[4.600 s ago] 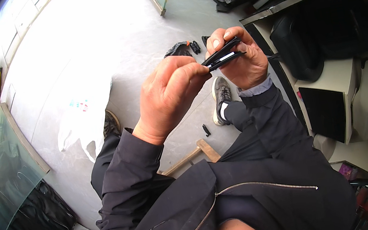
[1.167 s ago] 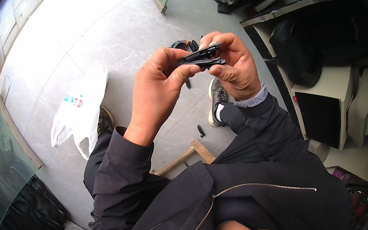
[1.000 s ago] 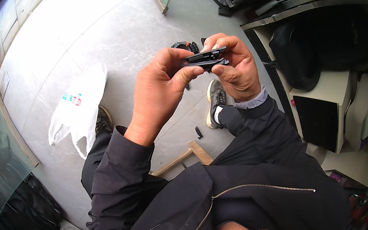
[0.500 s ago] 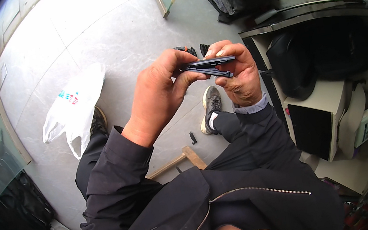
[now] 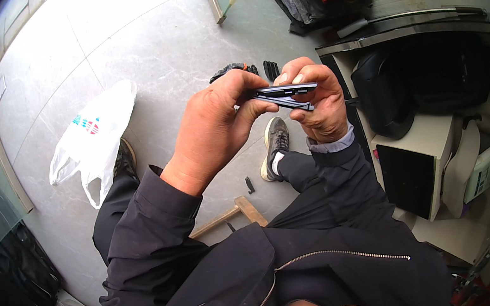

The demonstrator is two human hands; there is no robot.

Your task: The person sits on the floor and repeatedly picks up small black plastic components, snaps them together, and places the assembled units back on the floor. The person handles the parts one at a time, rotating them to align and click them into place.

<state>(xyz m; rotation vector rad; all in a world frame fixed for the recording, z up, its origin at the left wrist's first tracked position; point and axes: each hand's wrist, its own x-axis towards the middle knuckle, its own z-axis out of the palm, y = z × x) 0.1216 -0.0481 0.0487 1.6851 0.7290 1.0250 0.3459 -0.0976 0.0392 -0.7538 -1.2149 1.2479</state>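
Note:
Between my two hands is a thin, dark, flat thing that looks like a phone (image 5: 286, 90), held edge-on. Under it slants a second thin piece, perhaps a cover (image 5: 289, 102), with a wedge-shaped gap opening between the two. My left hand (image 5: 209, 126) pinches the left end, thumb below and fingers above. At the right end, my right hand (image 5: 325, 105) has fingers over the top piece and its thumb against the lower one. Just beyond my hands, a black-and-orange item (image 5: 229, 70) and a ribbed black item (image 5: 271, 70) lie on the floor, partly hidden.
A white plastic bag (image 5: 97, 131) hangs by my left leg. Near my right shoe (image 5: 276, 148) lie a small black piece (image 5: 249, 184) and a wooden frame (image 5: 247, 209). On the right, a cabinet holds a black bag (image 5: 383, 92) and a pale box (image 5: 441, 135).
Both hands keep their grip; the phone-like thing has tilted a little, showing more of its edge and the lower piece. The whole view has shifted slightly.

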